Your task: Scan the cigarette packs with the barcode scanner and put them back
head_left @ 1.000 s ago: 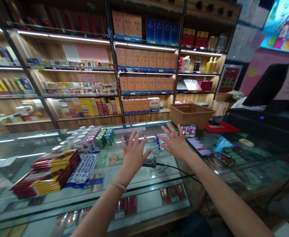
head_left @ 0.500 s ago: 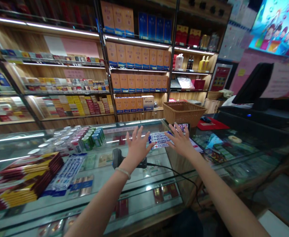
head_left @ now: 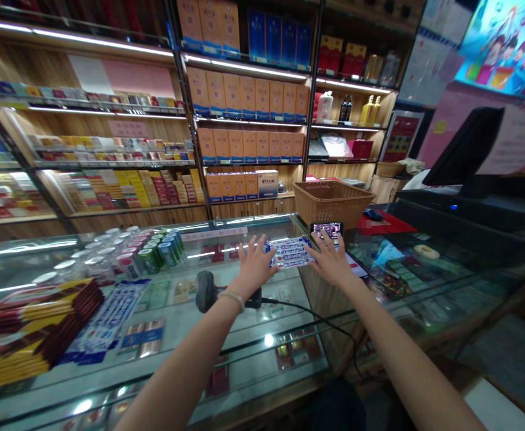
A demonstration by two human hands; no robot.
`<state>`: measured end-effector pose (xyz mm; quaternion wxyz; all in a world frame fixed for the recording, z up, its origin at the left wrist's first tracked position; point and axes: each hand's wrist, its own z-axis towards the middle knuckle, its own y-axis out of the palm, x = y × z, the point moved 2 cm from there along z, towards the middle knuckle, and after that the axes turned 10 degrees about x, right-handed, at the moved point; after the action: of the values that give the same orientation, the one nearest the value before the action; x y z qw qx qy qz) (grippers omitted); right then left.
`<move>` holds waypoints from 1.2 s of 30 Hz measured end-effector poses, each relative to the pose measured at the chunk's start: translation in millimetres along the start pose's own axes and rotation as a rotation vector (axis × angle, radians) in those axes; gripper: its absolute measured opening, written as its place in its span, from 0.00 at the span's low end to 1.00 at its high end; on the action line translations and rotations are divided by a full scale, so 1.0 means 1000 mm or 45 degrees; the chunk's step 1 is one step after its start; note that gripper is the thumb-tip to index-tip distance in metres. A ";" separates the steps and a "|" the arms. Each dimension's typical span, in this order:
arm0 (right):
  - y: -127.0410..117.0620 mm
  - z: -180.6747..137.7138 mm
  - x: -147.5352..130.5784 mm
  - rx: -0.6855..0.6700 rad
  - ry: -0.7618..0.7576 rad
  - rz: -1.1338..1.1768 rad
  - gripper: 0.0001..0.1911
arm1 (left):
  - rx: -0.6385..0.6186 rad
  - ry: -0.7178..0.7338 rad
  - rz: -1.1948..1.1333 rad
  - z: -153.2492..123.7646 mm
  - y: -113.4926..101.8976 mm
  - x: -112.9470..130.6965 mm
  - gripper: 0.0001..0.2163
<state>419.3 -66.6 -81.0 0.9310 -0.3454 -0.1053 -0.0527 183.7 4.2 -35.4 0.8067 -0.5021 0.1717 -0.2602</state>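
Note:
Several blue-and-white stick packets (head_left: 291,251) lie side by side on the glass counter, between my two hands. My left hand (head_left: 255,263) is at their left end, fingers spread, its thumb reaching to the packets' edge. At the right end my right hand (head_left: 331,260) also has its fingers apart, with the thumb side against the packets. Neither hand is closed around them. A black handheld barcode scanner (head_left: 206,291) lies beneath my left wrist, its cable running right. Just behind my right hand stands a phone (head_left: 329,227) with a lit screen.
On the left of the glass counter (head_left: 185,347) are stacked yellow-and-maroon packs (head_left: 33,335), more blue-and-white packets (head_left: 107,317) and rows of small bottles (head_left: 140,251). A wicker basket (head_left: 331,203) sits behind the phone. A dark monitor (head_left: 462,146) stands on the right.
Both hands have come down onto the ends of the packets, the left shifting slightly right. The view has turned a little, so the goods on the left appear further left.

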 end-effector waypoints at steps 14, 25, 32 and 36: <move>0.005 -0.012 -0.003 -0.030 -0.005 0.043 0.17 | -0.026 0.063 -0.022 -0.002 0.010 0.001 0.10; 0.002 -0.015 -0.006 0.013 -0.021 0.062 0.11 | 0.066 0.078 -0.074 -0.007 0.009 0.003 0.05; 0.006 -0.018 -0.008 0.001 0.010 0.065 0.08 | 0.033 0.043 -0.087 -0.005 0.007 0.004 0.05; 0.011 -0.018 -0.006 -0.001 0.030 0.076 0.09 | 0.049 0.033 -0.100 -0.005 0.007 0.005 0.07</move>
<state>417.7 -70.1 -102.6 0.9331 -0.3483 -0.0841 -0.0290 186.7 0.6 -43.6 0.8032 -0.4892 0.1573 -0.3013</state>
